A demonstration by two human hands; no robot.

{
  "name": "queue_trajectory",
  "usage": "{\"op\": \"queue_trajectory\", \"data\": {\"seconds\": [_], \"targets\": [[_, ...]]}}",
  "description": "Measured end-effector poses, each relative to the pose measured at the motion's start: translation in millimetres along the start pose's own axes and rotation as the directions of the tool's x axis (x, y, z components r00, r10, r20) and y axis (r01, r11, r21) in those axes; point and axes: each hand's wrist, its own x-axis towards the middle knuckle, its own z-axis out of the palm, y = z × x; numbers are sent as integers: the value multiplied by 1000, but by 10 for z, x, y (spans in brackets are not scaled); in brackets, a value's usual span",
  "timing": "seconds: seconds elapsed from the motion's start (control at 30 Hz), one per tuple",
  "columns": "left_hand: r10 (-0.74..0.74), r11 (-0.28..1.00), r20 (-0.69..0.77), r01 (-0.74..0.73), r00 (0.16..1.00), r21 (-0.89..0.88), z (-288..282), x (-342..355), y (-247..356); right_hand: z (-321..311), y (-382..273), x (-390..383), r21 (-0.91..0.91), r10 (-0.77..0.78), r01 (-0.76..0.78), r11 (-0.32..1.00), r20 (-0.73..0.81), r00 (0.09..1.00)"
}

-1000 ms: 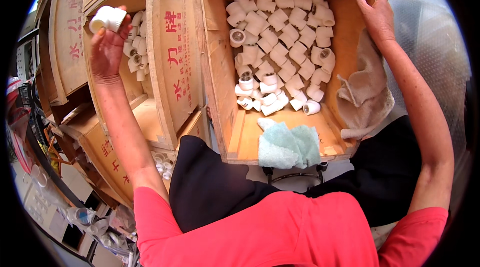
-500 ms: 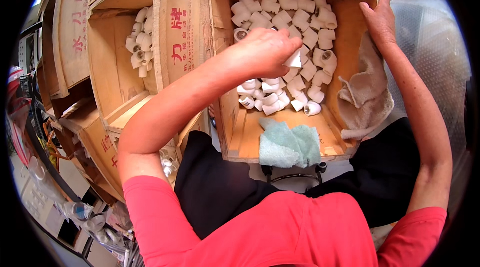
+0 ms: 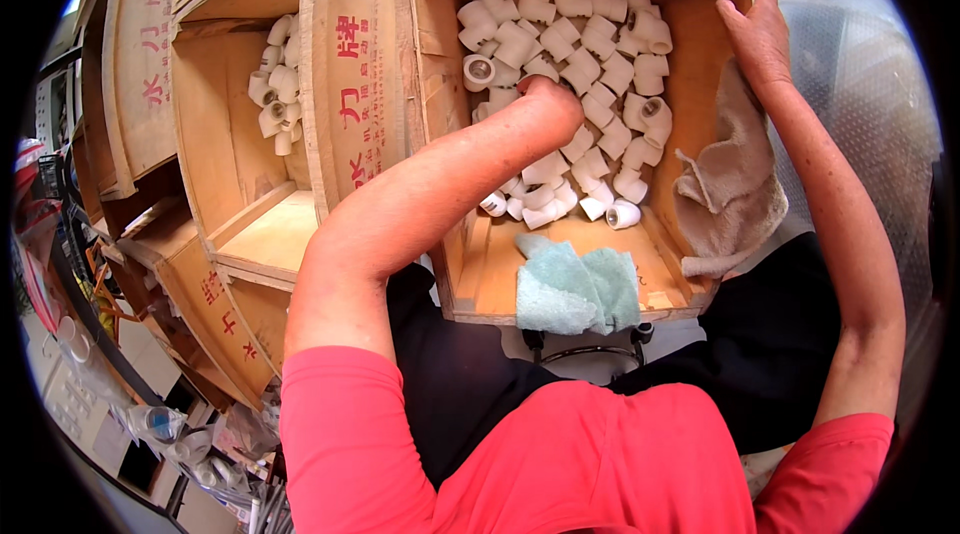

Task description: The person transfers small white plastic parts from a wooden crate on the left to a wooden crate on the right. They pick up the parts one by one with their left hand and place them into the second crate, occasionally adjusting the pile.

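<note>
A wooden box [image 3: 482, 269] in front of me holds a heap of white plastic elbow pipe fittings [image 3: 600, 44]. My left hand [image 3: 550, 106] reaches down into the left part of this heap. Its wrist is bent and its fingers are out of sight, so what it holds cannot be told. At the box's far right corner, my right hand [image 3: 758, 42] grips the rim, thumb on the inner side. Over the near rim hangs a pale green cloth [image 3: 577, 284]. A beige cloth [image 3: 735, 174] drapes over the right wall, below my right hand.
Left of the box stands another wooden crate [image 3: 215, 114] with a smaller pile of white fittings [image 3: 280, 84]. More wooden crates [image 3: 140, 64] with red lettering are farther left. Clear bubble wrap [image 3: 850, 84] lies along the right side.
My left hand has gone from above the heap, with a white fitting in its fingers, down and leftward into the fittings. The right hand stays on the rim.
</note>
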Motion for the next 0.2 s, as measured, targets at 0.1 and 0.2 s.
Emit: {"op": "queue_trajectory", "data": {"seconds": [0.1,0.2], "targets": [[3,999,-3,-3,1000,-36,-41,-8,-41,15,59,17,11,-22,22,1000,-15,1000],[10,998,13,-9,1000,-68,-124,-12,-99,15,64,20,17,-33,33,999,-16,999]]}}
